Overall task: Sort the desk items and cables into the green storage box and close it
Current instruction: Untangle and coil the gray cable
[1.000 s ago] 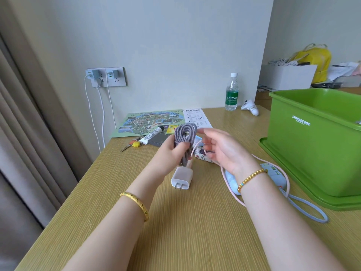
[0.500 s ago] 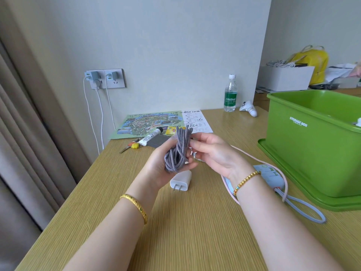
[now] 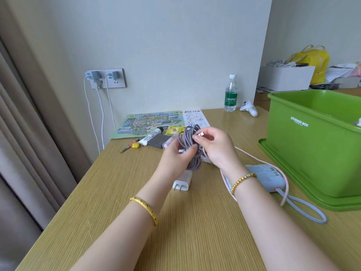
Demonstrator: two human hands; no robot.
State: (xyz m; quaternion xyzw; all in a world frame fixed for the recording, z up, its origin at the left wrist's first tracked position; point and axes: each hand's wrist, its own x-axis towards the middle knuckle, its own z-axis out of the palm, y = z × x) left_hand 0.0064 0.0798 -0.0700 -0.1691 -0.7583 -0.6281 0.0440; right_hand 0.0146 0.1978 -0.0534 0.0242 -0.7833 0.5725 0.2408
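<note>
My left hand [image 3: 176, 156] grips a coiled grey-purple braided cable [image 3: 192, 151] above the desk. My right hand [image 3: 216, 147] pinches the cable's silver plug end at the top of the coil. A white charger plug [image 3: 182, 181] lies on the desk just below the coil. The green storage box [image 3: 312, 141] stands open at the right on its green lid [image 3: 293, 180]. A blue power strip [image 3: 267, 176] with a blue cord and a pink cable [image 3: 285, 184] lies beside the box.
At the back of the desk lie a map sheet [image 3: 144, 123], a white tube [image 3: 151, 136], keys [image 3: 130, 146], a dark card [image 3: 158, 141] and a yellow packet [image 3: 174, 130]. A water bottle [image 3: 231, 93] and white controller [image 3: 249, 109] stand by the wall. Chargers hang from a wall socket [image 3: 106, 78].
The coil has been turned in my left hand, and my right hand has taken hold of the silver plug end at the top of the bundle.
</note>
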